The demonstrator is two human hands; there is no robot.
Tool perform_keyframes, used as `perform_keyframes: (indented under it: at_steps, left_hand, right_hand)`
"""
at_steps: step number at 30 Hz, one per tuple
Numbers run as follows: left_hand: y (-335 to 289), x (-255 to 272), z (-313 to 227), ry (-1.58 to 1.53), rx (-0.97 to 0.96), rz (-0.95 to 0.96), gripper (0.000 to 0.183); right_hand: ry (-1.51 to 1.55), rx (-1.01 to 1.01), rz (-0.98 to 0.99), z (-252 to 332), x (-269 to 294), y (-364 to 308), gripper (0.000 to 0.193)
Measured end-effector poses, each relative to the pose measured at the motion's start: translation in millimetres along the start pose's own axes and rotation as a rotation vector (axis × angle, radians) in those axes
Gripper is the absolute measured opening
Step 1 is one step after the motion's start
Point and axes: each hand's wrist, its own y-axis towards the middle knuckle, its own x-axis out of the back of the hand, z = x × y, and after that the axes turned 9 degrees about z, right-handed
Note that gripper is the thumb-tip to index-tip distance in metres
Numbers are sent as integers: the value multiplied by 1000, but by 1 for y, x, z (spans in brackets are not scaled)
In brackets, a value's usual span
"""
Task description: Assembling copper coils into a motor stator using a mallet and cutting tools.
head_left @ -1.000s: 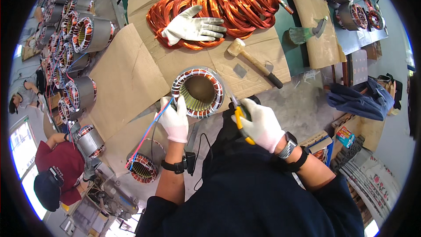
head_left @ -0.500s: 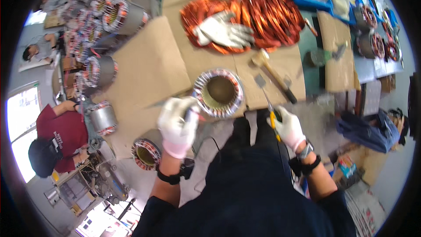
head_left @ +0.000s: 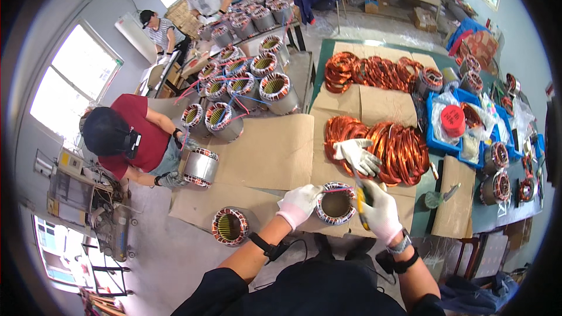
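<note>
A motor stator (head_left: 336,203), a grey ring-shaped core with windings bound in white round its rim, stands upright at the near table edge between my hands. My left hand (head_left: 300,203), in a white glove, is closed at the left of its rim. From its fingers a thin red strand (head_left: 339,189) stretches across the top of the stator. On the right, my gloved right hand (head_left: 379,210) grips scissors (head_left: 364,205) with yellow handles, their grey blades pointing up and away. The blade tips look close to the strand's right end; contact cannot be made out.
Copper wire coils (head_left: 398,149) lie beyond the stator, an empty white glove (head_left: 358,157) on them. Another stator (head_left: 230,226) lies to the left. Cardboard (head_left: 275,146) covers the table. Blue bins (head_left: 436,134) stand right. A co-worker in red (head_left: 137,134) handles a stator (head_left: 201,167).
The view has tilted up, showing more of the room. My right hand has brought the scissors up beside the stator's rim. The red strand now spans the stator from my left hand.
</note>
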Motion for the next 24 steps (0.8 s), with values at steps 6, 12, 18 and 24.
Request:
perform_keyframes:
  at_steps: [6,12,18,24]
  left_hand:
    - [5,20,-32,13,98,238,21]
    - [15,9,-28,155,138,393,21]
    - [58,-11,-76,368,-109,737,28]
    - [84,-103,-53,423,-165,846,35]
  right_hand:
    - [-250,328,58,95,0,45,30]
    - [-150,98,-18,15,-2,-2,39]
    - [-236,-159,-84,-77,5,-73,42]
    - [-207,-313,-139,-83,-7,-105,41]
